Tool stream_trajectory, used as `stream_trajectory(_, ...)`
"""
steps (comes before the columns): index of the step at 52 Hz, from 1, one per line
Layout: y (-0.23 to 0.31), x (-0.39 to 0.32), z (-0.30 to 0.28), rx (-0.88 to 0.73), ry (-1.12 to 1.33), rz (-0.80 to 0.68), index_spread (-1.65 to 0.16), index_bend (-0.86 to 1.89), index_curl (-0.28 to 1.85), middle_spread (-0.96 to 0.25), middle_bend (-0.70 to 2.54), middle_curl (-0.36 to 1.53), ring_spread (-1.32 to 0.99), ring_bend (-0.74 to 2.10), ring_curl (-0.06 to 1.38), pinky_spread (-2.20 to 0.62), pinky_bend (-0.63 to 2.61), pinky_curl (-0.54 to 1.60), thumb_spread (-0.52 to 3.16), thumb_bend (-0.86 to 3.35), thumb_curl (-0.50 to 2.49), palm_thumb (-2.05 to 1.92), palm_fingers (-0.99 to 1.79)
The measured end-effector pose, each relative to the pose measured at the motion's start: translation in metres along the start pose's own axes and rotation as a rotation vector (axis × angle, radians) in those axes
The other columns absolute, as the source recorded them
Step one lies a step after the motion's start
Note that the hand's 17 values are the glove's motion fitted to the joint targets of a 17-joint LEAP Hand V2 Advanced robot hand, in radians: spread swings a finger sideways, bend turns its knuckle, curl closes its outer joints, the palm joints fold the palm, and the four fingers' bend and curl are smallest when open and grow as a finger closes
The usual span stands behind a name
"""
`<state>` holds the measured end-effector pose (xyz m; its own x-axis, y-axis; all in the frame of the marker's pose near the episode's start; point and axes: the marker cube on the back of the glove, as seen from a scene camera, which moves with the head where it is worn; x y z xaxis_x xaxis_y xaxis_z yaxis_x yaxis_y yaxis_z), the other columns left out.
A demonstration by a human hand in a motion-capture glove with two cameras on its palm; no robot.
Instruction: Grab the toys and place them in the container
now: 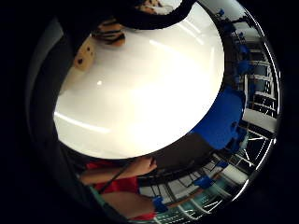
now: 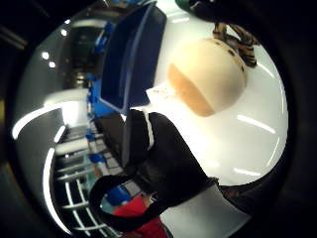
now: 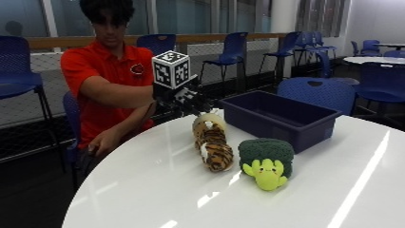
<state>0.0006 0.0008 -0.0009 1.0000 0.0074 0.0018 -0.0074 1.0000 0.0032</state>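
Observation:
A striped tiger plush [image 3: 213, 143] lies on the white round table [image 3: 158, 190], its cream end pointing at the person. My gloved right hand [image 3: 185, 100] hovers just above that cream end, fingers spread and holding nothing. In the thumb side palm view the cream end [image 2: 208, 77] is close to the palm, with the tiger stripes [image 2: 238, 43] behind it and the gloved thumb [image 2: 166, 148] in front. A green broccoli plush [image 3: 267, 161] sits beside the tiger. The dark blue container [image 3: 278, 118] stands behind both toys, empty as far as I can see; it also shows beside the cream end [image 2: 130, 54].
The person's bare left hand [image 1: 140, 165] rests below the table edge by their lap. Blue chairs [image 3: 319, 92] stand right behind the container and along the windows. Bare tabletop [image 1: 140, 88] spreads under the palm toward the near edge.

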Motion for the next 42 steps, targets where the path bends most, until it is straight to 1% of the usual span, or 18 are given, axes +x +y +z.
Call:
stream_trajectory(3,0.0,0.001,-0.001,0.002,-0.004,0.005,-0.19,0.19,0.06,-0.07,0.19,0.05,-0.03,0.16,0.01,0.02,0.47,0.11,0.58,-0.05,0.01,-0.07,0.12)
stream_trajectory(7,0.001,0.005,-0.003,0.01,-0.004,-0.001,-0.24,0.19,0.1,-0.09,0.19,0.08,-0.04,0.18,0.03,0.03,0.5,0.15,0.8,-0.05,0.03,-0.07,0.09)
stream_trajectory(15,-0.001,0.008,-0.002,0.019,-0.004,-0.001,-0.3,0.2,0.16,-0.11,0.19,0.14,-0.05,0.19,0.05,0.04,0.53,0.2,1.03,-0.05,0.06,-0.08,0.06)
stream_trajectory(24,-0.006,0.004,0.003,0.021,-0.002,-0.018,-0.33,0.19,0.21,-0.12,0.2,0.19,-0.06,0.19,0.08,0.04,0.55,0.23,1.14,-0.06,0.09,-0.08,0.04)
stream_trajectory(42,-0.029,-0.021,0.03,-0.002,-0.004,-0.056,-0.34,0.17,0.27,-0.12,0.19,0.25,-0.06,0.2,0.13,0.05,0.56,0.27,1.14,-0.07,0.12,-0.11,-0.01)
